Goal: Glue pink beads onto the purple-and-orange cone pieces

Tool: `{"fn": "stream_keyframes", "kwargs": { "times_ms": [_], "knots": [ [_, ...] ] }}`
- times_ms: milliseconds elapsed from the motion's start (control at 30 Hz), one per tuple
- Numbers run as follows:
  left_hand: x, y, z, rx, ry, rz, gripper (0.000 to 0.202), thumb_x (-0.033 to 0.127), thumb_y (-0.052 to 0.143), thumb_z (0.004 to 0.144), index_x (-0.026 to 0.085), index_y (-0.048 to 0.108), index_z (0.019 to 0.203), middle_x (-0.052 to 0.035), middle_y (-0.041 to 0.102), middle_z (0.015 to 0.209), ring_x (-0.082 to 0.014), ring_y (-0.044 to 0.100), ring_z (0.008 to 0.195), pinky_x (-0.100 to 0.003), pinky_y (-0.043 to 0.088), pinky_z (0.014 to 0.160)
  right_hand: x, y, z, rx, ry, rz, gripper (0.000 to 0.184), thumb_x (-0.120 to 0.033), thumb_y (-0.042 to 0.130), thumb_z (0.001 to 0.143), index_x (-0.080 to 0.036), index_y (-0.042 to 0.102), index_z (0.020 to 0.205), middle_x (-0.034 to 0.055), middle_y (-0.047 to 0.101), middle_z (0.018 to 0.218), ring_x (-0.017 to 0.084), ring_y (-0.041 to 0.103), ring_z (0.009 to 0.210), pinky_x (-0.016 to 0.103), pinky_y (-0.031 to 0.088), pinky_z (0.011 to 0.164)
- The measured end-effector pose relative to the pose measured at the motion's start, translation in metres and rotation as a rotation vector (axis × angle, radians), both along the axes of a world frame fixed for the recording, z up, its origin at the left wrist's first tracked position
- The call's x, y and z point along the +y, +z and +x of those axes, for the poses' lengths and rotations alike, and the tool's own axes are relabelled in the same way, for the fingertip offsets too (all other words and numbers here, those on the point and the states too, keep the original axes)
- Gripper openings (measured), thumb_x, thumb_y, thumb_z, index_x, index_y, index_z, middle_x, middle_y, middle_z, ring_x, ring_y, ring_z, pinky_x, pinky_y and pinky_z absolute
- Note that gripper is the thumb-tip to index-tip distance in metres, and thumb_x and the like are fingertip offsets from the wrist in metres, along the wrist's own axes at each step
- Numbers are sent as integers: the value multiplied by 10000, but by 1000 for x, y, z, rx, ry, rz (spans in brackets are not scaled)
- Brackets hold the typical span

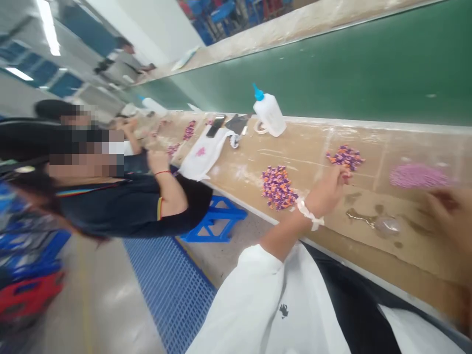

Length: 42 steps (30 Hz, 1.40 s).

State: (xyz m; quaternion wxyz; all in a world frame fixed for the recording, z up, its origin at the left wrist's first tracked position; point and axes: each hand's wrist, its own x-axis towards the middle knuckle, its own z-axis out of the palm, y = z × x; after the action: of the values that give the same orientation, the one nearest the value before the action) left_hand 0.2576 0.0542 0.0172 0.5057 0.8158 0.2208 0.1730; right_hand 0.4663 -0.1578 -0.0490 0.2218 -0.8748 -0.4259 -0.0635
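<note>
My left hand (330,189), with a white band at its wrist, is closed at the near edge of a small pile of orange and purple pieces (345,157). Its fingertips are pinched together, and whatever they hold is too small to make out. At the right edge my right hand (452,209) is blurred, its fingers drawn together just below a heap of small pink pieces (418,175). Anything in that pinch is hidden by the blur. Between the hands a clear, wet-looking blob (389,226) lies on the brown board. A larger pile of orange and purple pieces (279,188) lies left of my left hand.
A white squeeze bottle (271,115) with a blue nozzle stands by the green partition (368,73), beside a tape roll (261,128). Farther left are a phone (216,126) and a white cloth (202,155). A co-worker (121,206) sits close on the left, near a blue stool (217,221).
</note>
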Motion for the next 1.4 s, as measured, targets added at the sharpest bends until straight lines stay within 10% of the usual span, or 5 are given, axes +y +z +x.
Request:
{"fn": "stream_keyframes", "kwargs": {
  "times_ms": [133,400,867,1400],
  "knots": [
    [-11,3,42,-280,-25,-582,191,360,477,989,179,513,941,47,534,671,-50,495,520,-196,425,540,9,23,-11,207,-28,113,130,-305,509,756,-226,592,815,110,697,805,236,626,692,360,470,643],
    [-16,-22,49,-260,-10,-1027,498,509,853,626,115,677,874,43,589,647,-19,499,512,-167,396,482,7,4,-9,74,-107,143,202,-301,515,872,-207,676,948,75,694,880,192,595,662,356,519,677],
    [-25,-14,44,-242,17,-1045,156,215,727,795,151,614,883,45,597,682,-29,527,537,-161,464,521,0,21,-12,47,-180,79,172,-292,558,890,-225,710,935,69,695,929,202,619,723,365,526,717],
    [-29,-16,45,-226,-40,-1045,328,344,845,655,150,631,808,29,613,773,-29,519,611,-164,463,569,20,7,-9,-95,-171,-170,157,-238,484,896,-203,625,834,129,645,952,295,579,940,416,492,762]
  ]
}}
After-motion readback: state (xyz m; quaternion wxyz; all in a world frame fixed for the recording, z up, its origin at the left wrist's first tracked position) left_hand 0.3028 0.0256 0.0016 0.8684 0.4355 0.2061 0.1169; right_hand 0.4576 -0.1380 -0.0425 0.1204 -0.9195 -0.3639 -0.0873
